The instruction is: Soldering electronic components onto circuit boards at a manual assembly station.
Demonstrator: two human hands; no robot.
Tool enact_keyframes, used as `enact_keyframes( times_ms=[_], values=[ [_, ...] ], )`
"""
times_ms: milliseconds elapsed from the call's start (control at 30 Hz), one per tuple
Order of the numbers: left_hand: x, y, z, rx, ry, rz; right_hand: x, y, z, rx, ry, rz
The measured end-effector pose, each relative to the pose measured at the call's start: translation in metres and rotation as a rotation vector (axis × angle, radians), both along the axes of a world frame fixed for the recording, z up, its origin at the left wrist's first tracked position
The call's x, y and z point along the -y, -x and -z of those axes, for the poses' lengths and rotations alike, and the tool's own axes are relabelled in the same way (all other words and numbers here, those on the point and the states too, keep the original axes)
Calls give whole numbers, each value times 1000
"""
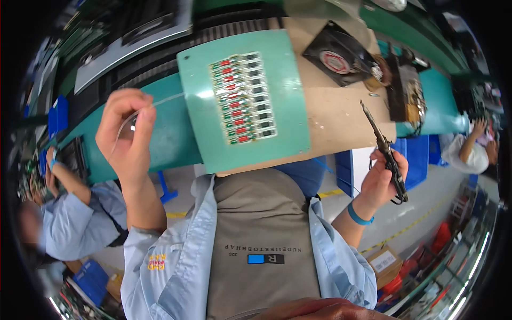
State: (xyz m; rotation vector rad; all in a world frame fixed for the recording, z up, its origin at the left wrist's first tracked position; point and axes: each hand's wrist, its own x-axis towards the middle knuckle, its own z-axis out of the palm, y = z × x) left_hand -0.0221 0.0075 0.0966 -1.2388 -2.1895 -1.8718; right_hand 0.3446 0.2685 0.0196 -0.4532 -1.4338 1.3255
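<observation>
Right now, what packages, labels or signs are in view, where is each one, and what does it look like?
Cardboard box: lower right on the floor, brown, with a white rectangular label on top.
Apron patch: on the grey apron, a small rectangle, half blue, half dark.
Shirt emblem: on the light blue shirt's chest, small, yellow and red.
Fan sticker: round, red and white, on the black fan.

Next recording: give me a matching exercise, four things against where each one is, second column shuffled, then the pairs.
Things:
1. thin clear wire
2. black soldering tool
3. green board carrying small components
4. black square fan

Places:
A. on the brown bench top, far right
B. pinched in the left hand
C. centre of the bench, in front of the person
D. gripped in the right hand

Pairs: 1-B, 2-D, 3-C, 4-A
</observation>
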Motion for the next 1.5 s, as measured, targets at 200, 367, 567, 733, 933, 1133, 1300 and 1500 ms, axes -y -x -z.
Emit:
enact_keyframes(
  times_ms=[200,367,567,733,933,1133,1300,1500],
  values=[
    [-3,8,-14,-42,-83,4,-8,14,9,-117,202,-236],
    [-5,11,-13,-127,-48,20,-18,32,12,-310,384,-354],
    [-3,26,-8,-198,-31,22,-17,39,3,-284,330,-360],
    [-11,39,-11,-233,-40,19,9,59,-24,-165,171,-224],
    [-22,58,-21,-307,59,96,34,102,-26,-88,-39,-111],
    [-38,71,-15,-356,116,213,63,143,-27,213,-289,-5],
    [-46,77,-10,-336,138,265,71,156,-27,503,-420,-124],
    [-53,81,-10,-346,163,288,70,164,-19,556,-463,-149]
  ],
)
